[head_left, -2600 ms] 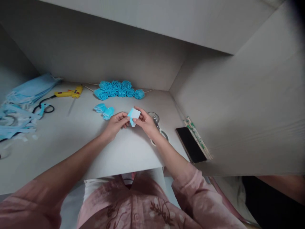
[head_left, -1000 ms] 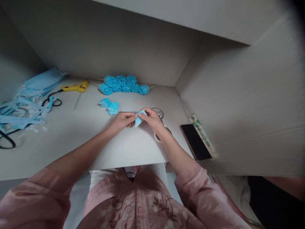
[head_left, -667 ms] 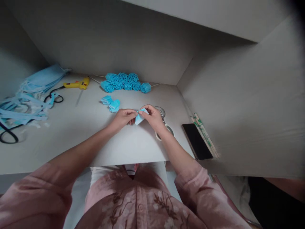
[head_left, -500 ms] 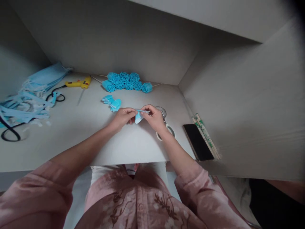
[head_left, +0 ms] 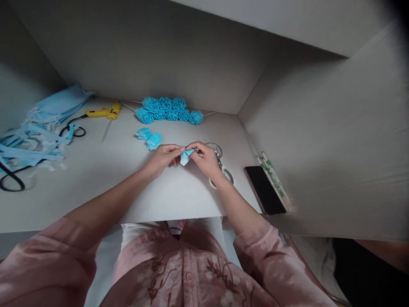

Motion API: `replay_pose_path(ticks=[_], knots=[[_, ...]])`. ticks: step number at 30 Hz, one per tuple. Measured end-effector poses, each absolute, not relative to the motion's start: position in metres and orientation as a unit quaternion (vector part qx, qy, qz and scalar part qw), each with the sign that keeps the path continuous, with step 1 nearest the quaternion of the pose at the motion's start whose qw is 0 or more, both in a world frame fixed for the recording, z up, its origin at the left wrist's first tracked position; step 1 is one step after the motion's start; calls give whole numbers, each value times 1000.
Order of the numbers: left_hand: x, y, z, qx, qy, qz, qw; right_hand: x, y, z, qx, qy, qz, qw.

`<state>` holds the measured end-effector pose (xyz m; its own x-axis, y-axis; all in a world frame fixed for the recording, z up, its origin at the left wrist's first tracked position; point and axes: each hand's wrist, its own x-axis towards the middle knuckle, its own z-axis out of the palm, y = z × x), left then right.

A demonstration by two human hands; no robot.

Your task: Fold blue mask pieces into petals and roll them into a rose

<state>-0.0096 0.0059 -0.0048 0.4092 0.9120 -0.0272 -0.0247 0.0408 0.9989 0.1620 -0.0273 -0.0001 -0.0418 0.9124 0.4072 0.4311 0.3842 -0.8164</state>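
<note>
A small folded piece of blue-and-white mask fabric [head_left: 184, 159] is pinched between my two hands, above the table. My left hand [head_left: 165, 158] grips its left side with thumb and fingertips. On the other side, my right hand [head_left: 205, 157] pinches its upper right edge, partly covering it. Just beyond my left hand lie cut blue fabric petals [head_left: 154, 141] in a small pile. Scissors [head_left: 228, 174] and a clear round roll [head_left: 214, 149] lie by my right wrist, partly hidden by it.
Blue fabric roses [head_left: 172, 115] on sticks are stacked at the back. A yellow glue gun [head_left: 112, 111] with a black cord, stacked masks [head_left: 62, 103] and fabric scraps [head_left: 32, 147] occupy the left. To the right lie a phone [head_left: 266, 190] and wrapped chopsticks [head_left: 275, 181] near the side wall.
The upper right flap of the fabric piece has turned, so more of its blue side shows between my hands. My right fingers have shifted slightly; both hands keep their hold.
</note>
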Motion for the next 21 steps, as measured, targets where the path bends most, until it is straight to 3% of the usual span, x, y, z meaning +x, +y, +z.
replay_pose_path(ticks=[8,21], knots=[[-9,3,1,574,406,424,571,165,-27,-1,-468,-570,444,509],[-6,4,-2,585,391,446,553,160,-25,-4,-485,-549,495,467]])
